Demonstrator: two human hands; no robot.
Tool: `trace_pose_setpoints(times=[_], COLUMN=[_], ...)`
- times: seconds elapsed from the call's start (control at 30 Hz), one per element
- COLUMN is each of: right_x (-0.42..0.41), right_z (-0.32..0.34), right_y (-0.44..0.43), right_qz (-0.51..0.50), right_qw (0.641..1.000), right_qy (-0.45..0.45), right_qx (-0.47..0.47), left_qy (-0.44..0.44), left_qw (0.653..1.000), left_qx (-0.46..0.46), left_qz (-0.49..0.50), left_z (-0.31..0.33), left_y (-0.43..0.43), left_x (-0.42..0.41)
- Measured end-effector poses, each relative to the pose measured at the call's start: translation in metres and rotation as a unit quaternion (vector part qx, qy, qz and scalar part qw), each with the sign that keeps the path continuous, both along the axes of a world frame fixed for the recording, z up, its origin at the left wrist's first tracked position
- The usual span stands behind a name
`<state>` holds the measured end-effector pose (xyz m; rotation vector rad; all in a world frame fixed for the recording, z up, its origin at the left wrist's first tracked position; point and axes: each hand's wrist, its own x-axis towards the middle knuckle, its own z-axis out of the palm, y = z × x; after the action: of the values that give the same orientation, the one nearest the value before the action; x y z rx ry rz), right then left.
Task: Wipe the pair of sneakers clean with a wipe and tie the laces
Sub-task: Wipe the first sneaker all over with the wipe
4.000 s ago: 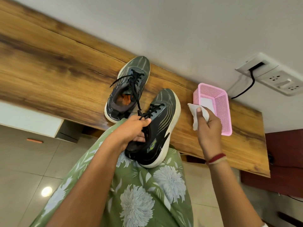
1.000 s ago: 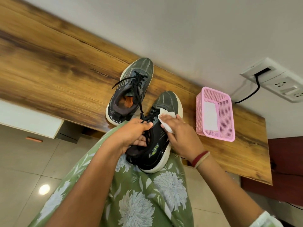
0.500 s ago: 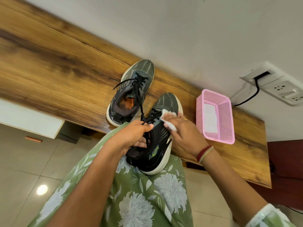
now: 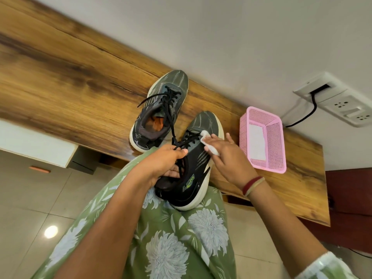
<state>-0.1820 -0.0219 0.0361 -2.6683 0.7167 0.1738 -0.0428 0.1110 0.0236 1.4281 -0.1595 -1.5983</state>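
Note:
Two dark grey-black sneakers with white soles and loose black laces. One sneaker (image 4: 159,109) lies on the wooden shelf (image 4: 60,77). The other sneaker (image 4: 193,174) rests on my lap, its toe over the shelf edge. My left hand (image 4: 165,164) grips this sneaker at the collar, fingers inside the opening and thumb over the laces. My right hand (image 4: 227,158) presses a white wipe (image 4: 209,142) flat against the sneaker's upper beside the laces, fingers spread.
A pink mesh basket (image 4: 275,137) with a white sheet inside stands on the shelf to the right of the sneakers. A white socket strip (image 4: 340,101) with a black cable is on the wall. My green floral clothing (image 4: 171,238) fills the foreground above a tiled floor.
My right hand brought the wipe from beside the basket onto the held sneaker and now rubs it along the upper, sliding slightly toward the toe. My left hand kept its hold.

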Motion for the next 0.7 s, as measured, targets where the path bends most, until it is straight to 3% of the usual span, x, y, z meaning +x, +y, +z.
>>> trace_pose_setpoints(times=[0.07, 0.17, 0.2, 0.27, 0.33, 0.37, 0.43, 0.5, 0.57, 0.7], right_x=[0.0, 0.004, 0.003, 0.001, -0.002, -0.001, 0.007, 0.011, 0.014, 0.016], right_z=[-0.001, 0.003, 0.009, 0.024, 0.026, 0.023, 0.011, -0.007, -0.015, -0.006], right_y=[0.009, 0.04, 0.043, 0.037, 0.023, 0.018, 0.017, 0.031, 0.051, 0.079], right_qz=[-0.017, 0.006, -0.029, -0.17, -0.32, -0.361, -0.332, -0.213, -0.162, -0.158], right_qw=[1.0, 0.988, 0.973, 0.907, 0.848, 0.845, 0.905, 0.969, 0.978, 0.957], right_qy=[0.002, -0.059, -0.084, -0.151, -0.234, -0.253, -0.203, -0.098, -0.099, -0.2], right_qx=[0.008, 0.14, 0.214, 0.354, 0.352, 0.304, 0.173, 0.081, 0.083, 0.142], left_qy=[0.001, 0.005, 0.006, 0.002, 0.002, 0.003, 0.003, 0.0, -0.003, -0.004], left_qw=[1.0, 1.0, 1.0, 1.0, 1.0, 1.0, 1.0, 1.0, 1.0, 0.999], left_qx=[0.001, 0.0, -0.001, -0.004, -0.004, -0.004, -0.007, -0.011, -0.014, -0.006], left_qz=[-0.003, 0.001, 0.003, 0.0, -0.006, -0.005, 0.001, 0.012, 0.027, 0.041], left_z=[0.002, 0.0, 0.0, -0.002, -0.003, -0.003, -0.002, 0.0, 0.0, -0.003], left_y=[0.0, 0.0, 0.0, 0.0, 0.0, 0.0, 0.0, -0.001, -0.002, -0.001], left_x=[-0.001, 0.002, 0.003, 0.003, 0.002, 0.002, 0.002, 0.001, 0.0, 0.002])
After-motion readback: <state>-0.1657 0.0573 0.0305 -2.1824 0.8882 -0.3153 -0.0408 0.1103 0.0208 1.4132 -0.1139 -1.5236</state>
